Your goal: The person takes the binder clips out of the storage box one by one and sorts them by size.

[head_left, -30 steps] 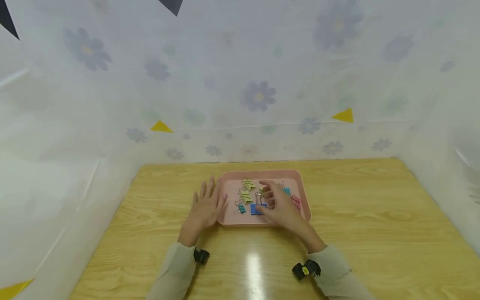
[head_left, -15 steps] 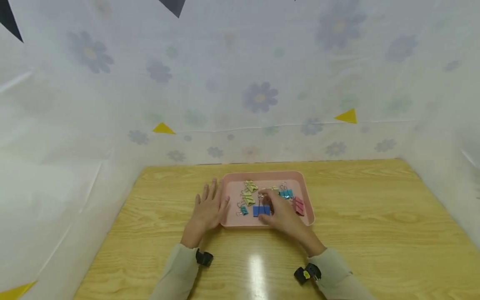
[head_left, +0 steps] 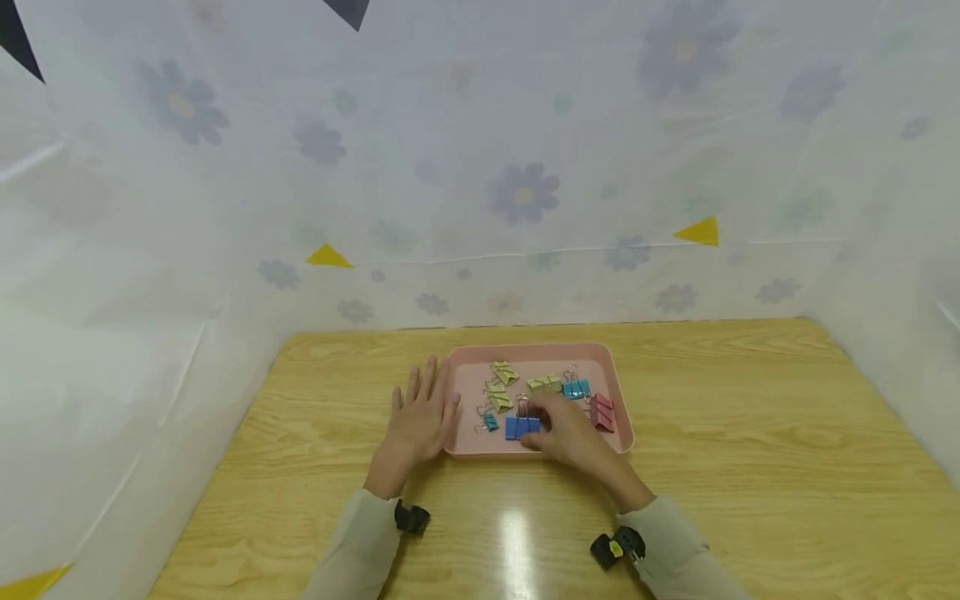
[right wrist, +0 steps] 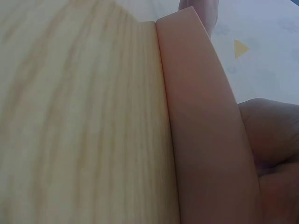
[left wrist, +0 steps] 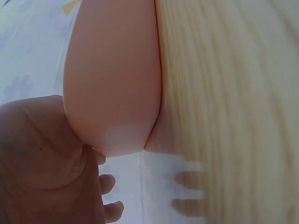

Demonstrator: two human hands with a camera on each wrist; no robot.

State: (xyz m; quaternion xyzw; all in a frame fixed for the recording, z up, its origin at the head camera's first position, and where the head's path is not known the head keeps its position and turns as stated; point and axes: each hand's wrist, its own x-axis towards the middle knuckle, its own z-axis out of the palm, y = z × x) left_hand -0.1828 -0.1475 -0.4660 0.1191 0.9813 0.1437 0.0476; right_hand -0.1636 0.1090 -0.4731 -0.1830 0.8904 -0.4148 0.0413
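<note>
Resting at the pink tray (head_left: pixel 536 360)'s left edge, the left hand (head_left: pixel 417 423) has straight, spread fingers, holding nothing; the right hand (head_left: pixel 573 433) bends its fingers at the blue clip (head_left: pixel 517 430) inside, though whether pinching I cannot tell

Blue binder clip (head_left: pixel 516 429) lay in the near half of a shallow pink tray (head_left: pixel 536 364), wire handle pointing toward the far rim; right hand (head_left: pixel 572 433) curved at its right end, grip not discernible; small teal clip (head_left: pixel 491 422) lay just left. Tray was rectangular, round-cornered, level, long side crosswise; left hand (head_left: pixel 416 422) lay against its left end, fingers straight.
</note>
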